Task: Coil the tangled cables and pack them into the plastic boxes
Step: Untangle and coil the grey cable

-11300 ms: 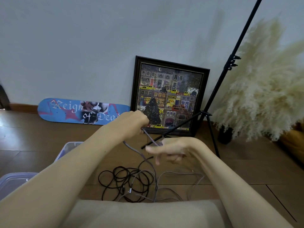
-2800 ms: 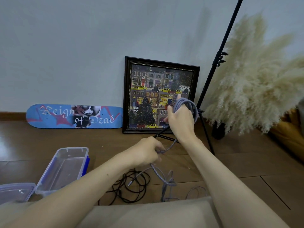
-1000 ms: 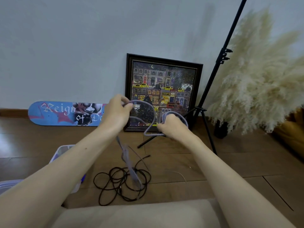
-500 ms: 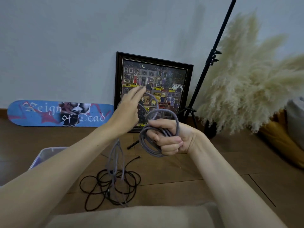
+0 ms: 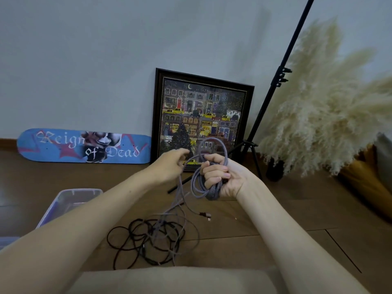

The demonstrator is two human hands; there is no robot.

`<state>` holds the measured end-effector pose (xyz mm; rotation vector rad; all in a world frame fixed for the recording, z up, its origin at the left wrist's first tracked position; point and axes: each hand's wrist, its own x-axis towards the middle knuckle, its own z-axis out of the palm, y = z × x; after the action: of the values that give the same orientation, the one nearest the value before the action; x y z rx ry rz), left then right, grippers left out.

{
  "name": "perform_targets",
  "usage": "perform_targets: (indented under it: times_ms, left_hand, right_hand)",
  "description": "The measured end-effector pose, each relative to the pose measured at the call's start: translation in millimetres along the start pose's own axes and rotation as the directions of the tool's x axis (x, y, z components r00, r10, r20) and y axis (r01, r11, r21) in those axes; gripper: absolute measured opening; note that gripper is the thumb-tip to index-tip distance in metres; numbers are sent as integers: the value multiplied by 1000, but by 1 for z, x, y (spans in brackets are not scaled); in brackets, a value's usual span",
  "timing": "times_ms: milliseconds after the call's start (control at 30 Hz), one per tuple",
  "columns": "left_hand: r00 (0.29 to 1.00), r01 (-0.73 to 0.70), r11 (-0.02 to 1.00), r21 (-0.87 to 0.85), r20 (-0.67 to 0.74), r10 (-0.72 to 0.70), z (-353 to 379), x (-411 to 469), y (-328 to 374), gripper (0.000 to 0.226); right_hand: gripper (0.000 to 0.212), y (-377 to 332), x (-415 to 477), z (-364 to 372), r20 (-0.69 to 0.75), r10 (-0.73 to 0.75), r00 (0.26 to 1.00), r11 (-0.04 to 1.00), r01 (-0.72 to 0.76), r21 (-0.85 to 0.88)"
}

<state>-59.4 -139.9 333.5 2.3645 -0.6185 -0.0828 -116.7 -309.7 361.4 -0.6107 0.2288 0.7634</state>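
1. The right hand (image 5: 220, 177) gripped a coil of grey cable (image 5: 202, 188), fingers (image 5: 214, 174) curled through its loops
2. The left hand (image 5: 169, 166) pinched the cable's loose strand
3. A black cable (image 5: 131, 236) lay tangled on the floor (image 5: 275, 219) near a plastic box (image 5: 70, 198)
4. A skateboard (image 5: 63, 145) read "Reign of Dead"

The grey cable (image 5: 209, 193) you grip in your right hand (image 5: 224, 177) has a woven, cloth-like sheath, matt and slightly rough. The black cable (image 5: 131, 236) looks dull, and its sheath is too fine to tell. Your floor (image 5: 297, 209) is wood plank with a soft sheen. The box (image 5: 70, 200) is clear, glossy plastic. The frame (image 5: 158, 115) is dark polished wood, and the skateboard (image 5: 80, 146) has a smooth printed face. The stand (image 5: 273, 92) looks like matt black metal. The grass (image 5: 322, 115) is dry and feathery, the wall (image 5: 106, 49) is matt paint, and the cushion (image 5: 169, 281) before you is plain matt cloth.
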Motion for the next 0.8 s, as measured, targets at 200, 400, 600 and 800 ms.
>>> perform_targets:
  times_ms: [200,400,600,800]
  left_hand:
    - [997,-57,854,-517,10,73,-6,-12,32,22]
    - [961,-239,825,-512,-248,124,-6,-14,32,32]
    - [947,-257,755,-603,-313,73,-27,-13,33,30]
    - [979,-143,817,-558,-203,33,-48,-19,25,27]
  right_hand:
    - [26,5,-2,5,-75,-47,996,998,44,-42]
    - [24,11,-3,13,-64,-46,997,994,40,-97]
    - [59,14,-5,21,-11,5,1000,958,-8,-285]
    - [70,12,-12,18,180,52,982,880,40,-473]
